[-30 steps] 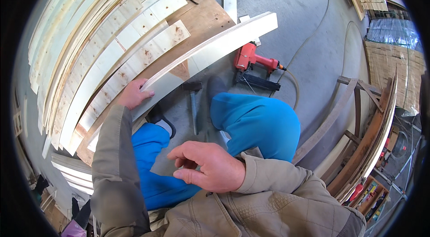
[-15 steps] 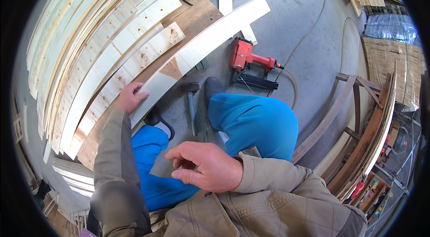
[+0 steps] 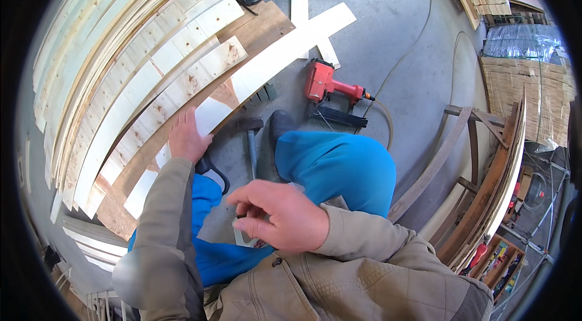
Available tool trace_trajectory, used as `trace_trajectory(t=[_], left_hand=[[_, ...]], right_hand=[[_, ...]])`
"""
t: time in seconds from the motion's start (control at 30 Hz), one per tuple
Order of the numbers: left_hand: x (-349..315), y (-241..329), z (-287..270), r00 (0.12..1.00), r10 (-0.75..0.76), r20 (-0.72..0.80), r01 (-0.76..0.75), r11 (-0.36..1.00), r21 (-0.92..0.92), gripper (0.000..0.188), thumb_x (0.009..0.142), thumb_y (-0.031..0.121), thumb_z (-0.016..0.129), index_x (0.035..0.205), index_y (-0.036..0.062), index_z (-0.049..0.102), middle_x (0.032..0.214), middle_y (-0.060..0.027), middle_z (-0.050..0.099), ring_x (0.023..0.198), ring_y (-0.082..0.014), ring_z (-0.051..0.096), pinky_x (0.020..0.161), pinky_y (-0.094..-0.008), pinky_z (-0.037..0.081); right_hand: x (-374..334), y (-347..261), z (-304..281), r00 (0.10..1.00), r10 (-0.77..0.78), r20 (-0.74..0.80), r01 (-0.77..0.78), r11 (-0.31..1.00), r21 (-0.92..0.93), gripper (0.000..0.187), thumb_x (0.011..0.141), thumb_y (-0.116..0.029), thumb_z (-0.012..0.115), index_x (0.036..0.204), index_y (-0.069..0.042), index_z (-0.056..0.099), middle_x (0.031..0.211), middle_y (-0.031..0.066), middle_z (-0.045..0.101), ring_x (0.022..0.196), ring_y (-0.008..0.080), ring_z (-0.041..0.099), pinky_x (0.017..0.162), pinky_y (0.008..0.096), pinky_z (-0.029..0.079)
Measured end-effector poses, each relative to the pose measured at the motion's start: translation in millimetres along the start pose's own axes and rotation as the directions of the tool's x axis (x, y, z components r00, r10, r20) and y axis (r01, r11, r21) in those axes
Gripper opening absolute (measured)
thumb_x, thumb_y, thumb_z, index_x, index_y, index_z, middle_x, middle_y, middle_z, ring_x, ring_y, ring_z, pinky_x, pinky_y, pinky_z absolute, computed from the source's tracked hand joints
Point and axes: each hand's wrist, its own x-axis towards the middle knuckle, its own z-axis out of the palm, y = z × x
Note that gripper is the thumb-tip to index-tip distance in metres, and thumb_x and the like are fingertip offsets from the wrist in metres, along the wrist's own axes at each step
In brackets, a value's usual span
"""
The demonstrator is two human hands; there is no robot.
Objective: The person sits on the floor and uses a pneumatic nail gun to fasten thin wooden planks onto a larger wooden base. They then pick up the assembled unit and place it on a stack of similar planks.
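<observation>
Tipped flatter since the earlier frames, the board (image 3: 273, 60) now shows its broad face. Nearest, the right hand (image 3: 282, 215) hangs over the lap, fingers curled toward the thumb; whether it holds anything small cannot be told. Farther out, the left hand (image 3: 190, 135) lies across the board, thumb apart from the fingers, its grip hidden. From there the board stretches past the hammer (image 3: 252, 148) toward the nailer (image 3: 318, 81).

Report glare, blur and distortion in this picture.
Head view: glare whitens much of the board under the left hand; the stacked boards bow near the left rim, perhaps partly from the lens; blur hides part of the left sleeve.
</observation>
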Motion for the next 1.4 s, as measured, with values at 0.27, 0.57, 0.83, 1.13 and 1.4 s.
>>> trace_trajectory(t=[0.27,0.57,0.83,1.13,1.4], left_hand=[[-10.2,-45.7,-7.6,1.0,0.012,-0.012,-0.013,1.0,-0.017,0.094,0.071,0.024,0.095,0.152,0.0079,0.05,0.14,-0.0176,0.062,0.134,-0.0387,0.057,0.114,-0.0487,0.046],[-8.4,-10.3,-21.0,0.977,0.172,-0.127,-0.17,0.985,0.027,0.11,0.069,0.025,0.097,0.165,0.0232,0.043,0.154,-0.0122,0.053,0.144,-0.0347,0.051,0.121,-0.0497,0.039],[15.8,14.4,-1.5,0.967,0.223,-0.123,-0.223,0.975,0.018,0.104,0.072,0.023,0.096,0.164,0.0287,0.048,0.15,-0.0093,0.058,0.138,-0.0339,0.056,0.116,-0.0495,0.044],[21.9,9.6,6.3,0.959,0.228,-0.166,-0.234,0.972,-0.016,0.092,0.074,0.02,0.093,0.158,0.0268,0.057,0.143,-0.0068,0.065,0.133,-0.03,0.061,0.113,-0.0475,0.045],[20.0,12.0,4.4,0.955,0.236,-0.181,-0.249,0.967,-0.049,0.095,0.075,0.021,0.094,0.161,0.0202,0.052,0.149,-0.0105,0.062,0.138,-0.0354,0.057,0.118,-0.0484,0.043]], right_hand=[[-23.7,-24.9,-101.6,0.831,-0.414,-0.371,0.216,0.855,-0.471,0.039,0.09,0.0,0.084,0.125,0.001,0.069,0.102,0.0076,0.071,0.085,0.0149,0.073,0.076,0.0307,0.061],[35.8,172.7,-294.9,0.746,0.076,-0.662,-0.469,0.766,-0.44,0.05,0.089,-0.018,0.086,0.133,-0.002,0.068,0.107,0.0145,0.076,0.101,0.0269,0.073,0.091,0.0396,0.058],[47.5,296.4,-296.9,0.71,0.253,-0.657,-0.697,0.386,-0.605,0.075,0.083,-0.017,0.088,0.151,-0.01,0.057,0.148,0.0198,0.06,0.134,0.0404,0.063,0.11,0.05,0.055],[75.0,327.8,-284.3,0.768,0.207,-0.607,-0.641,0.231,-0.732,0.057,0.081,-0.018,0.084,0.135,-0.01,0.065,0.133,0.016,0.068,0.126,0.0382,0.065,0.101,0.0539,0.056],[77.4,365.5,-279.5,0.799,0.182,-0.573,-0.601,0.211,-0.771,0.034,0.09,-0.015,0.069,0.123,-0.006,0.067,0.125,0.0164,0.07,0.12,0.0382,0.067,0.098,0.0534,0.056]])
